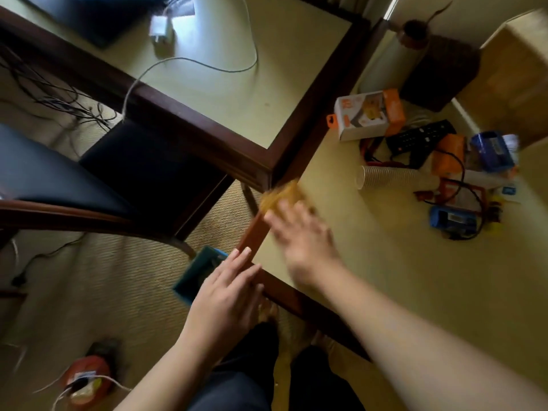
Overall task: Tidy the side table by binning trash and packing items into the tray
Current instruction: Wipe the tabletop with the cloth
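Note:
The side table has a cream top and a dark wood rim. My right hand is blurred over its left edge, fingers stretched out. At its fingertips is a blurred yellow-brown thing on the rim; no grip on it shows. My left hand lies flat on the table's near corner, fingers straight, holding nothing. Partly hidden below it is a teal container on the carpet. At the table's far side lie stacked paper cups on their side, an orange and white box, a black remote and blue packets.
A larger desk with a white charger and cable stands to the left, touching the side table's corner. A dark chair is pushed under it. A cardboard box stands at the far right. Cables and an orange thing lie on the carpet.

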Demonstrator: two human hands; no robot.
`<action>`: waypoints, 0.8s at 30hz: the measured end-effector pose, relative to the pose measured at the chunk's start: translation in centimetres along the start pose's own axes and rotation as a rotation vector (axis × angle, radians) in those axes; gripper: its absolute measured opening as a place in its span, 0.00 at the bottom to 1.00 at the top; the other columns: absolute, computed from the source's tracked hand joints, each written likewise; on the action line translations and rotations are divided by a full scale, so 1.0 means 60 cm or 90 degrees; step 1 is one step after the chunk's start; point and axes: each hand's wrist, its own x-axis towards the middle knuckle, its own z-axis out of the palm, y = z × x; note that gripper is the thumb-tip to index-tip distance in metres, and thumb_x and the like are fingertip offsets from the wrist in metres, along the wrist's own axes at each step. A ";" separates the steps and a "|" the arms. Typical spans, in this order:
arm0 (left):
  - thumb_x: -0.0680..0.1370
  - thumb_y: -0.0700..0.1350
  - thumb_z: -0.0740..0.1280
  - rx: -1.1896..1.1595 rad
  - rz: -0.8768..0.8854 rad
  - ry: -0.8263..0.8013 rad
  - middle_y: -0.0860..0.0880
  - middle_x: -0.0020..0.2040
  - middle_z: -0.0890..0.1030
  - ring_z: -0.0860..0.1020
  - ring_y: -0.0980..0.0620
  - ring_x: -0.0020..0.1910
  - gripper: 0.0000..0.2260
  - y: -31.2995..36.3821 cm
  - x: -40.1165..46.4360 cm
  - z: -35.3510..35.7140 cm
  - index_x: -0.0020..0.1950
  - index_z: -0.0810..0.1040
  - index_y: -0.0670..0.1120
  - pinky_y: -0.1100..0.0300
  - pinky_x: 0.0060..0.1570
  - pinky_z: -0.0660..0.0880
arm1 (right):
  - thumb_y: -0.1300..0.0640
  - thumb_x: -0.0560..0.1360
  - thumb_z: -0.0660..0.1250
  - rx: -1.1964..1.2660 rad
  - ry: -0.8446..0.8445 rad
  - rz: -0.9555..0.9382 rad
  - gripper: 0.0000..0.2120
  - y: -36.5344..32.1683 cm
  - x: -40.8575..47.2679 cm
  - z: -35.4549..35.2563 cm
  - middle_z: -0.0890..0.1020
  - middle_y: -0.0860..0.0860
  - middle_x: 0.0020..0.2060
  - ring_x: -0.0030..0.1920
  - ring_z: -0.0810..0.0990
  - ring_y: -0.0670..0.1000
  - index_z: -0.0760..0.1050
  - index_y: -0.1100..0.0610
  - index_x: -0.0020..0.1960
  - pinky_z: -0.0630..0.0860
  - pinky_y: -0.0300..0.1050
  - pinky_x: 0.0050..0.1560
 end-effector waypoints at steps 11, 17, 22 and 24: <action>0.82 0.48 0.67 -0.124 -0.139 0.170 0.51 0.65 0.81 0.79 0.53 0.65 0.17 0.001 0.126 -0.104 0.71 0.78 0.49 0.46 0.64 0.77 | 0.51 0.82 0.57 0.007 -0.027 -0.093 0.34 -0.058 0.004 0.005 0.38 0.40 0.82 0.82 0.33 0.50 0.46 0.34 0.82 0.37 0.57 0.80; 0.82 0.50 0.67 -0.129 -0.123 0.126 0.54 0.67 0.81 0.79 0.56 0.63 0.17 0.056 0.166 -0.091 0.72 0.76 0.54 0.52 0.66 0.76 | 0.55 0.82 0.53 -0.033 -0.055 -0.107 0.32 0.061 -0.011 -0.018 0.39 0.39 0.82 0.82 0.37 0.49 0.49 0.37 0.83 0.41 0.60 0.81; 0.82 0.50 0.68 -0.148 -0.170 0.108 0.54 0.67 0.81 0.78 0.56 0.64 0.17 0.112 0.178 -0.041 0.71 0.77 0.54 0.55 0.66 0.75 | 0.55 0.82 0.54 0.006 0.020 0.021 0.34 0.079 -0.135 0.005 0.45 0.47 0.84 0.83 0.37 0.55 0.45 0.40 0.83 0.41 0.61 0.79; 0.81 0.50 0.69 -0.125 -0.167 0.050 0.52 0.66 0.81 0.78 0.54 0.64 0.18 0.130 0.183 -0.010 0.72 0.76 0.53 0.55 0.65 0.74 | 0.51 0.80 0.58 -0.053 -0.068 -0.217 0.32 0.092 -0.246 0.051 0.44 0.44 0.84 0.83 0.40 0.53 0.55 0.39 0.82 0.44 0.58 0.81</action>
